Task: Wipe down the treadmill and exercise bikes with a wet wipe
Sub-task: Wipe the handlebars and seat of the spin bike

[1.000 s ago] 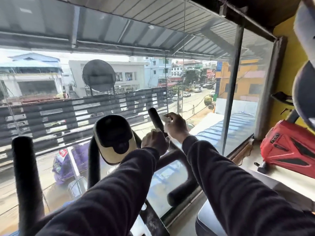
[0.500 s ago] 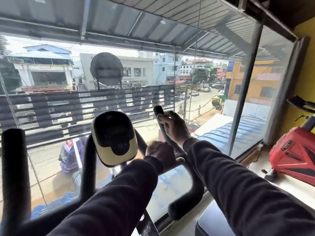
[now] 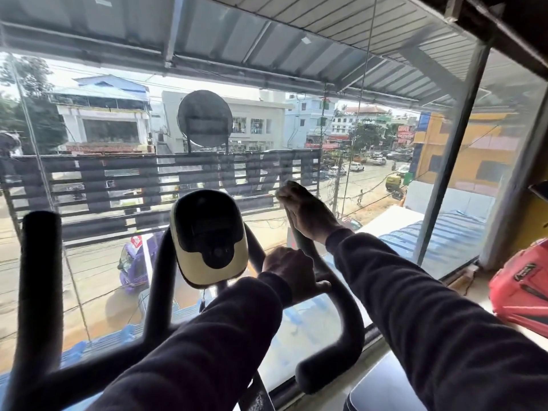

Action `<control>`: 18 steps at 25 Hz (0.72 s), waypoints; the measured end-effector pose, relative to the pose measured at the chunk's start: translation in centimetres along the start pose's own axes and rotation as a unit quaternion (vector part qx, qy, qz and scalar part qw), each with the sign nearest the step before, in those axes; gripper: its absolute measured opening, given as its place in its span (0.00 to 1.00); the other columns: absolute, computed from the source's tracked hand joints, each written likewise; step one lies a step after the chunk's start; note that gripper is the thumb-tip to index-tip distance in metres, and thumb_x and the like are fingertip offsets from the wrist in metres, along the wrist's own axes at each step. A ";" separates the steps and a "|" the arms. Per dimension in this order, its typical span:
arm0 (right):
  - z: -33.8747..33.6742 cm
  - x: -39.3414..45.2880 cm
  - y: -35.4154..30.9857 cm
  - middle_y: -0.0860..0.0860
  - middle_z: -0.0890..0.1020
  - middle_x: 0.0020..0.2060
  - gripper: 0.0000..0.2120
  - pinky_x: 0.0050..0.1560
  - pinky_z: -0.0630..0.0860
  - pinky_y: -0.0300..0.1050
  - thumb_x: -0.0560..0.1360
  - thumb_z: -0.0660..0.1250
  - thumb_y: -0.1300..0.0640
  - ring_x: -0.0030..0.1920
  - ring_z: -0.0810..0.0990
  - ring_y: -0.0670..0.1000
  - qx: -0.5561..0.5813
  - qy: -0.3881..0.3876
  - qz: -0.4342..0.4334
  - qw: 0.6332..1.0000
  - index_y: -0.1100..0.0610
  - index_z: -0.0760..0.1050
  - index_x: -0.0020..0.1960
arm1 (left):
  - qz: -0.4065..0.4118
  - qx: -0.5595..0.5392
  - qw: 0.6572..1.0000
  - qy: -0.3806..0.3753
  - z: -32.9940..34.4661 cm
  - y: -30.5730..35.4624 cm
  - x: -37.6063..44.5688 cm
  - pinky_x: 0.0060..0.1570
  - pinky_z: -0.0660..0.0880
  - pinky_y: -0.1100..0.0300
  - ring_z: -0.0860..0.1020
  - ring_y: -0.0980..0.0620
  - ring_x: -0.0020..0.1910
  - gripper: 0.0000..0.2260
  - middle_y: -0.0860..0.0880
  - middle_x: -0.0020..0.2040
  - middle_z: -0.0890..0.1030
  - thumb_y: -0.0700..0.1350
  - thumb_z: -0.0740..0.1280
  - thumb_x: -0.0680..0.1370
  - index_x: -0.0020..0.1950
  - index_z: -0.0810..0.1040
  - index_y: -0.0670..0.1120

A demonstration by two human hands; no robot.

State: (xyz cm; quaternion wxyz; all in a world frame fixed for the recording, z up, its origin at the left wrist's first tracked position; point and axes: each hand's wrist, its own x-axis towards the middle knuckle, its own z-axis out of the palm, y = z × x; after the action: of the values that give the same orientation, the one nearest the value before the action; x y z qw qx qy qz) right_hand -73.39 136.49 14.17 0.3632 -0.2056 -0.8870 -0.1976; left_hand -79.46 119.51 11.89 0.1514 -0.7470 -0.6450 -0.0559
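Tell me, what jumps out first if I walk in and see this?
Two dark-sleeved arms reach forward to an exercise bike's right handlebar: the right hand wraps the top of its upright grip, and the left hand grips the bar lower down. Just left of them sits the bike's cream-and-black console, with a big window behind showing a street. A red machine sits at the far right edge.

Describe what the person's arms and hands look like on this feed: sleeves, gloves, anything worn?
Both arms wear long, dark, near-black sleeves of a soft knit-like fabric, plain with no visible print or logo. The left sleeve and the right sleeve each end in a snug cuff at the wrist. The left hand and the right hand are bare: no gloves. No watch or ring shows, though backlight dims the detail.
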 end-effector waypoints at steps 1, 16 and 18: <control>-0.1 0.0 -0.1 0.57 0.74 0.67 0.23 0.72 0.66 0.55 0.73 0.63 0.72 0.73 0.66 0.58 0.002 -0.016 0.033 0.999 0.63 0.74 0.67 | 0.006 0.006 1.000 0.006 0.1 0.1 0.0 0.43 0.65 0.54 0.79 0.44 0.47 0.31 0.44 0.45 0.82 0.71 0.57 0.76 0.49 0.81 0.45; -0.7 -0.9 -1.7 0.59 0.80 0.56 0.18 0.67 0.71 0.49 0.68 0.68 0.72 0.61 0.77 0.60 -0.022 -0.022 -0.020 0.999 0.64 0.80 0.57 | 0.008 0.005 1.000 0.018 0.9 -0.2 0.3 0.49 0.70 0.52 0.79 0.43 0.47 0.28 0.45 0.45 0.81 0.72 0.58 0.75 0.48 0.78 0.47; 0.0 0.9 -2.3 0.61 0.75 0.66 0.25 0.72 0.62 0.48 0.71 0.62 0.75 0.69 0.70 0.60 -0.026 -0.012 0.095 0.995 0.65 0.73 0.67 | 0.015 0.007 1.000 0.018 0.9 -0.2 0.4 0.49 0.70 0.53 0.79 0.44 0.47 0.27 0.45 0.46 0.82 0.72 0.58 0.75 0.46 0.78 0.48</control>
State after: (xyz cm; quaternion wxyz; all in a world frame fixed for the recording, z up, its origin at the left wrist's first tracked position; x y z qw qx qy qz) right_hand -75.17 134.77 14.31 0.3638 -0.3012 -0.8623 -0.1826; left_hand -79.66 120.20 11.15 0.1690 -0.7542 -0.6314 -0.0633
